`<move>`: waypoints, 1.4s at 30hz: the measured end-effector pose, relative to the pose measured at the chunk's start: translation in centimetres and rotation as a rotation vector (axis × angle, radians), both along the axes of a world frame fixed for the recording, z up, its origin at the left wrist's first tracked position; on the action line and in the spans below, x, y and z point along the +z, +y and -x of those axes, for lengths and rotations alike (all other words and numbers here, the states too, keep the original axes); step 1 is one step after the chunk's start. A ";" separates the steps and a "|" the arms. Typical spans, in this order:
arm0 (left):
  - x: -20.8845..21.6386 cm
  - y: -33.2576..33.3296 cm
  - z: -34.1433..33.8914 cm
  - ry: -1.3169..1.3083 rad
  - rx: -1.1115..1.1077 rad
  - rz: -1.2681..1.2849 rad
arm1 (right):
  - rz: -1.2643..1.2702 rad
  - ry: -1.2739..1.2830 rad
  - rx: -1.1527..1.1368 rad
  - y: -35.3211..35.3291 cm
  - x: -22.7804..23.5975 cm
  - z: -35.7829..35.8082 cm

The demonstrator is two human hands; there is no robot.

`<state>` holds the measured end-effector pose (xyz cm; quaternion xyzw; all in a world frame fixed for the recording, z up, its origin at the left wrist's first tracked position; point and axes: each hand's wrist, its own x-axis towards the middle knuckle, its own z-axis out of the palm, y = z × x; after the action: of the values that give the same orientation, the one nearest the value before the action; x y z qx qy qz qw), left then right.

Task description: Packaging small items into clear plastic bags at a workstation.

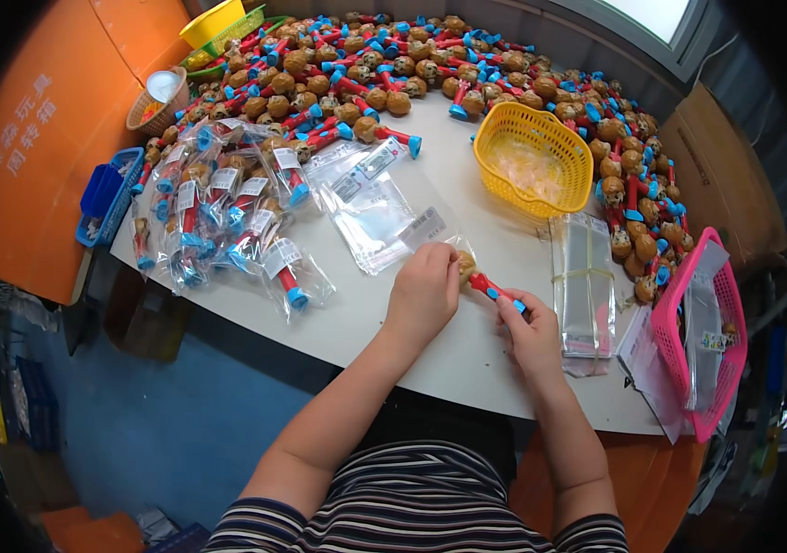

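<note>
The right hand [532, 336] has its grip closed on the blue end of a toy [480, 284], thumb and fingers pinching it from the side. The toy, which has a round brown head and a red shaft with blue parts, is held at a slant over the front half of the tabletop [453, 373], its head toward the left hand [426, 290]. The left hand's fingers are curled in against that brown head; whether their grip is on the toy itself or on some thin film beside it, I cannot tell, since the fingertips are partly hidden.

Flat clear bags [379, 217] lie just beyond the left hand, overlapping one another. To the left is a heap of bagged toys [227, 198], each with a white label, and next to it, near the edge, stands a blue tray [130, 194]. A large pile of loose toys [319, 83] (the same brown, red and blue) curves along the back and down the right side. A yellow basket [545, 124] stands beyond the right hand, with a banded stack of clear sleeves [587, 309] near that hand. At the far right, a pink basket [670, 341] leans with clear packaging inside.
</note>
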<state>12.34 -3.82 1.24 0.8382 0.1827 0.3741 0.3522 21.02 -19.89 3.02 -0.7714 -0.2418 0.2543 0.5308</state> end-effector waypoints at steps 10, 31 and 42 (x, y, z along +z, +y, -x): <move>0.9 -0.9 0.2 0.039 0.125 -0.182 | -0.449 1.190 -0.099 0.4 -1.6 -0.9; 2.9 -2.0 -0.2 -0.113 -0.133 -0.205 | -0.144 -0.734 0.085 1.5 -0.9 1.8; 3.1 -2.0 3.0 -0.032 -0.146 -0.090 | -0.192 -0.104 0.237 0.3 0.4 1.3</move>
<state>9.30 -5.84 4.33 0.8583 0.0984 0.3684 0.3435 19.69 -19.56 3.44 -0.6953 -0.3814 0.2508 0.5553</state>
